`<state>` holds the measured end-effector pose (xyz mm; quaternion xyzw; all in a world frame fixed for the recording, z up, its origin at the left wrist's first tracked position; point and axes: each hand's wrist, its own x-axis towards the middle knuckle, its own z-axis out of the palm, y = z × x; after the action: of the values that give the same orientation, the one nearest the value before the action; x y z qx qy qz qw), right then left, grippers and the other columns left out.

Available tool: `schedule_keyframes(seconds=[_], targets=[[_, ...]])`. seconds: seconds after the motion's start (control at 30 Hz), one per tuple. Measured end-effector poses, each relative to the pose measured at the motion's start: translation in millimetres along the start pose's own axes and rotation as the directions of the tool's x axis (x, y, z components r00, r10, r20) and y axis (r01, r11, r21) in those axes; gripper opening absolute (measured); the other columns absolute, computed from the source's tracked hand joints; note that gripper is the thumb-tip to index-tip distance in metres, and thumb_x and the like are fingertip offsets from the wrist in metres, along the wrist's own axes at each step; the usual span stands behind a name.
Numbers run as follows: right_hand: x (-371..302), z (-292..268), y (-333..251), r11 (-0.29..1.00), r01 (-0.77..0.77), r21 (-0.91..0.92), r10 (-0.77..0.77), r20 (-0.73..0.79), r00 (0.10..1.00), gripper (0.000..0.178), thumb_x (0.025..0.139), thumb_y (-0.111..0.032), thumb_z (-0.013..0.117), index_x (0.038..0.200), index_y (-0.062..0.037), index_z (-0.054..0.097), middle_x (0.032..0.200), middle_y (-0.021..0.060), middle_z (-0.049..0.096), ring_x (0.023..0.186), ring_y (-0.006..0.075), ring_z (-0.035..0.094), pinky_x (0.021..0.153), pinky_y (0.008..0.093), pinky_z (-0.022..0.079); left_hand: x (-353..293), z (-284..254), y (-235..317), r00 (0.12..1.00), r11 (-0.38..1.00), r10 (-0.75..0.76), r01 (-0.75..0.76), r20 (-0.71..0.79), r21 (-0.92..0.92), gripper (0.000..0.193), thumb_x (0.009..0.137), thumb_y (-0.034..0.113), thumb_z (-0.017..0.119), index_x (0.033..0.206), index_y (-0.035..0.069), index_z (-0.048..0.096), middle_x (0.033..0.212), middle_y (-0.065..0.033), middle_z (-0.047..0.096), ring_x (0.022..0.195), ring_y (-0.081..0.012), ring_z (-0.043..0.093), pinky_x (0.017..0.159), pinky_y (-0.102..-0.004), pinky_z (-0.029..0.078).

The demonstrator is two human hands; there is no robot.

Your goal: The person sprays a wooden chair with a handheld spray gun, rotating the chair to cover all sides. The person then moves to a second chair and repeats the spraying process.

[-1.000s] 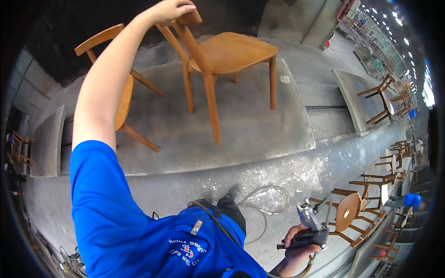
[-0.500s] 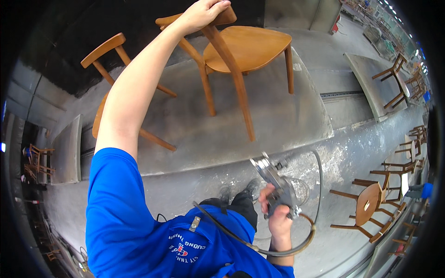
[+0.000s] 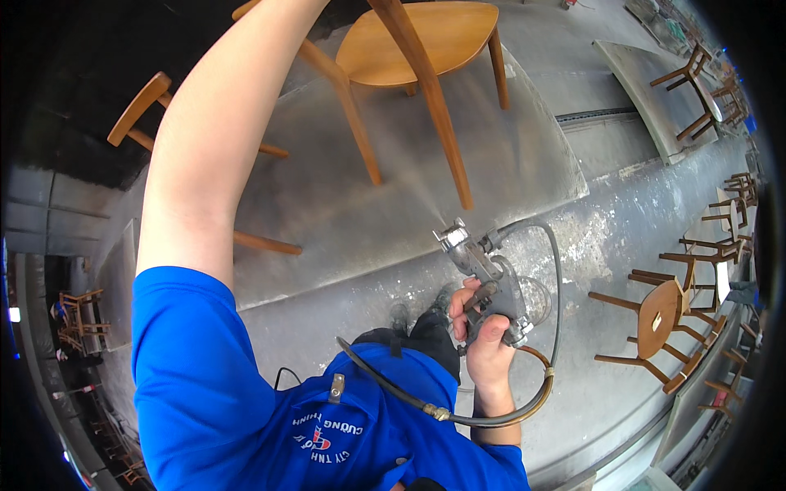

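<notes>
In my right hand [image 3: 487, 348] is a metal spray gun [image 3: 487, 282], my fingers wrapped around its handle. A hose [image 3: 557, 270] curves from the gun past my wrist. Faint mist [image 3: 422, 192] spreads from the nozzle toward the legs of a brown wooden chair [image 3: 413, 53]. That chair stands on a grey platform [image 3: 524, 172], its backrest mostly cut off at the top. My left arm [image 3: 205, 155] stretches up to the chair's backrest, but the hand lies beyond the upper edge. Behind that arm, a second wooden chair [image 3: 139, 106] is partly hidden.
Several wooden chairs stand along the right, the nearest with a round-edged brown seat [image 3: 657, 317]. Another grey platform [image 3: 622, 90] carries a chair [image 3: 692, 90] at the far right. More chairs [image 3: 82, 323] are at the left. A dark wall [image 3: 74, 82] rises behind.
My view has dipped, so the chair sits higher and my left hand has left the picture. Mist now comes from the spray gun, which has risen toward the chair legs.
</notes>
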<state>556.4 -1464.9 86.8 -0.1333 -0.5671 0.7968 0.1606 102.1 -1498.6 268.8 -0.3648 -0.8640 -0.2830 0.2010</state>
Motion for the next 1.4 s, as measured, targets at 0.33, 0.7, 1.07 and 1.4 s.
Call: schedule_keyframes(seconds=[0.33,0.7,1.07,1.4], targets=[[-6.8,-32.6,44.5,0.913,-0.352,-0.208,0.305,-0.227,0.925,0.048,0.105,-0.045,0.048,0.092,-0.0022,0.064,0.069,-0.0003,0.058,0.053,0.0054,0.048,0.046,0.0234,0.036,15.8,21.5,13.4,0.994,0.995,0.095,-0.096,-0.046,-0.004,0.058,0.098,0.05,0.052,0.101,-0.005,0.068,0.104,-0.0287,0.068,0.104,-0.041,0.065,0.09,-0.0443,0.05],[-74.0,-66.6,81.5,0.805,-0.546,-0.23,0.433,-0.401,0.807,0.052,0.104,-0.053,0.044,0.107,-0.003,0.058,0.073,0.0033,0.061,0.045,0.0052,0.045,0.039,0.0222,0.031,-14.5,14.9,23.6,0.983,0.973,0.182,-0.182,-0.018,-0.138,0.054,0.095,0.049,0.06,0.095,-0.004,0.071,0.088,-0.0211,0.071,0.086,-0.0303,0.069,0.078,-0.0404,0.051],[-161.8,-93.9,47.5,0.815,-0.533,-0.229,0.391,-0.463,0.796,0.044,0.105,-0.042,0.051,0.116,-0.0002,0.06,0.077,0.0035,0.064,0.05,0.004,0.047,0.044,0.0218,0.035,-137.7,39.5,36.9,0.942,0.914,0.33,-0.336,-0.068,-0.228,0.028,0.098,0.024,0.058,0.091,-0.001,0.068,0.081,-0.016,0.069,0.075,-0.0282,0.065,0.069,-0.0389,0.05],[-169.3,-166.8,-56.0,0.987,-0.104,-0.12,0.067,-0.281,0.957,0.094,0.081,-0.087,0.043,0.119,-0.0028,0.059,0.062,0.0065,0.055,0.044,0.0115,0.044,0.042,0.0241,0.033,-172.3,-65.1,46.5,0.811,0.886,-0.174,-0.118,-0.559,-0.448,0.038,0.109,0.024,0.042,0.118,-0.004,0.065,0.108,-0.0147,0.074,0.102,-0.0206,0.069,0.096,-0.033,0.053]])
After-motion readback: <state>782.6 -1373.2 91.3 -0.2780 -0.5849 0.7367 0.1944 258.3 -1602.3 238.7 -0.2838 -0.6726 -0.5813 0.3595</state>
